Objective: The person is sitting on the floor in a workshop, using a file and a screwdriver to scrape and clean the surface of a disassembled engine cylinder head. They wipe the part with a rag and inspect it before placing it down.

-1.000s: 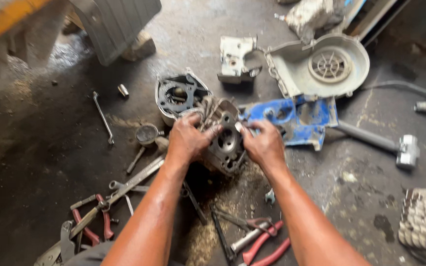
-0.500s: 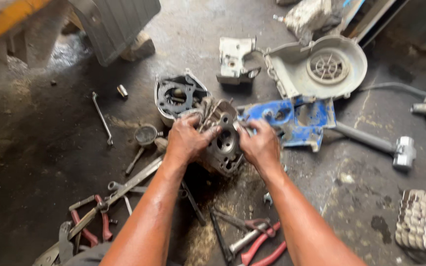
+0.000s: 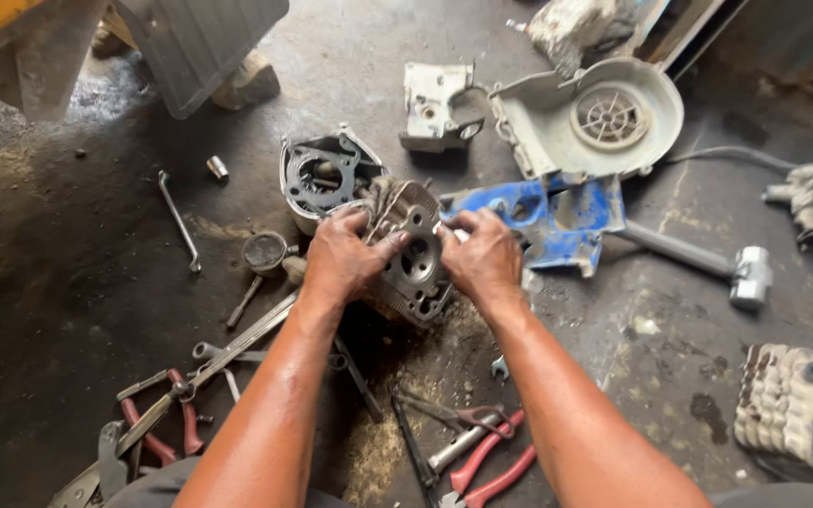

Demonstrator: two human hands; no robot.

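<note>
Two hands (image 3: 345,259), one finned engine cylinder (image 3: 413,259), one piston (image 3: 264,251), two red-handled pliers (image 3: 482,466).

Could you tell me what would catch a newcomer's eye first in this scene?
At the centre, the left hand and right hand grip a grimy engine cylinder block on the oily floor. Behind it lie a blue housing and a pale fan cover; red-handled pliers sit near the bottom edge.

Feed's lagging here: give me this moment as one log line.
left hand: grips engine cylinder | right hand: grips cylinder's right side | nearby: blue housing, red pliers | surface: grimy floor
</note>
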